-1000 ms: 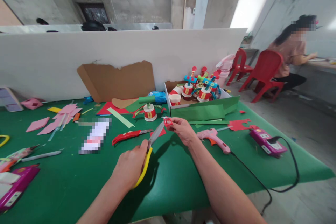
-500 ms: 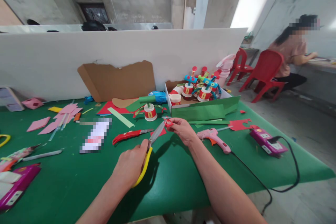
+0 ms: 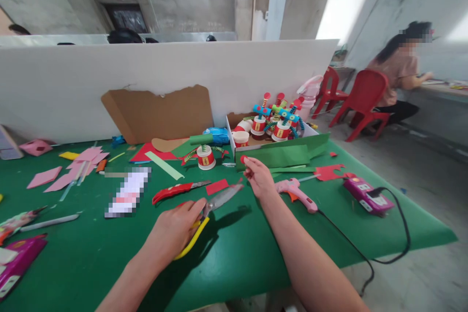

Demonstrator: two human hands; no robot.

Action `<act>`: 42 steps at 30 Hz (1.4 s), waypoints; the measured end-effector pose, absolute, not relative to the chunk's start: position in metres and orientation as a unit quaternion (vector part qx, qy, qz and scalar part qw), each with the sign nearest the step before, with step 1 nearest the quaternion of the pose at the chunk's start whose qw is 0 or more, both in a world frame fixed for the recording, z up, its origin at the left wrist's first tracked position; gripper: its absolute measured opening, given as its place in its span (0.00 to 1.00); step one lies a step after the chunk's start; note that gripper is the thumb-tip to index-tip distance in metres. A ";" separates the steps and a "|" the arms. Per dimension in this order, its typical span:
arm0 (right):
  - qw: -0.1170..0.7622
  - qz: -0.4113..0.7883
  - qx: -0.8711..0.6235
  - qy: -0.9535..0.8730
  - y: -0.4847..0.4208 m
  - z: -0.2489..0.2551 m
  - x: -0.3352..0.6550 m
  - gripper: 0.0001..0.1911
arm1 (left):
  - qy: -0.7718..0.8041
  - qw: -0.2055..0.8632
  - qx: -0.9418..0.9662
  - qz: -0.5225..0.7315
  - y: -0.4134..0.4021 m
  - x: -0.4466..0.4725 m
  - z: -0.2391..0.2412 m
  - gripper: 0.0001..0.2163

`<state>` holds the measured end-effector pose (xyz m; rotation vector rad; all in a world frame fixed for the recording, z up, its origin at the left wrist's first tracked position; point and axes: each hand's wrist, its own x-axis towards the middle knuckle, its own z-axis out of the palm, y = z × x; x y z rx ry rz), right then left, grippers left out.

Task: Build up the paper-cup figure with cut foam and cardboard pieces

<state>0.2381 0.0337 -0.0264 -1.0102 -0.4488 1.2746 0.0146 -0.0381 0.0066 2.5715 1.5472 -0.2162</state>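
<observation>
My left hand [image 3: 171,230] is closed round the yellow handles of a pair of scissors [image 3: 214,207], whose blades point right, low over the green table [image 3: 234,258]. My right hand [image 3: 258,175] pinches a small red paper piece [image 3: 243,159] at its fingertips, just in front of a folded green paper sheet [image 3: 278,156]. A red paper scrap [image 3: 216,186] lies on the table between the two hands. A red-handled cutter [image 3: 175,190] lies left of the scrap.
A pink glue gun [image 3: 294,192] lies right of my right hand, its black cord trailing off the table edge. A white box [image 3: 234,139] holds paper-cup figures. Brown cardboard [image 3: 157,112] leans on the white partition. A person sits on a red chair [image 3: 367,97] at far right.
The scissors have dropped lower and their blades have left the red piece. My right hand moved forward with the small red piece. A red scrap now lies on the table.
</observation>
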 end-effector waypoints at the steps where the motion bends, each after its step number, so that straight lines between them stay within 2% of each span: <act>1: 0.672 0.572 -0.436 -0.180 0.034 -0.026 0.240 0.12 | 0.496 0.067 0.863 -0.065 -0.036 0.012 0.003 0.19; 9: 0.643 0.639 -0.387 -0.167 0.028 -0.020 0.235 0.14 | 0.380 0.207 0.901 -0.029 -0.032 -0.002 -0.002 0.21; 12: 0.626 0.650 -0.386 -0.191 0.026 -0.021 0.228 0.13 | 0.400 0.251 0.881 -0.013 -0.026 0.000 0.010 0.17; 15: 0.603 0.658 -0.394 -0.221 0.023 -0.024 0.221 0.13 | 0.483 0.255 0.830 0.111 -0.008 0.015 0.018 0.13; 18: 0.580 0.659 -0.410 -0.249 0.020 -0.028 0.212 0.12 | 0.516 0.357 0.744 0.227 0.012 0.037 0.016 0.14; 22: 0.557 0.665 -0.422 -0.264 0.016 -0.034 0.203 0.13 | 0.494 0.482 0.662 0.292 0.025 0.057 0.002 0.12; 27: 0.537 0.683 -0.411 -0.277 0.016 -0.033 0.200 0.15 | 0.472 0.501 0.628 0.363 0.026 0.056 -0.008 0.10; 31: 0.543 0.685 -0.415 -0.254 0.022 -0.028 0.210 0.19 | 0.448 0.532 0.633 0.341 0.027 0.048 -0.007 0.10; 35: 0.547 0.651 -0.426 -0.309 0.025 -0.029 0.219 0.17 | 0.437 0.537 0.663 0.286 0.025 0.042 -0.006 0.10; 39: 0.473 0.645 -0.431 -0.418 0.020 -0.025 0.217 0.18 | 0.429 0.506 0.708 0.241 0.023 0.037 -0.005 0.08; 42: 0.404 0.611 -0.454 -0.508 0.015 -0.020 0.215 0.13 | 0.419 0.469 0.747 0.215 0.022 0.035 -0.004 0.08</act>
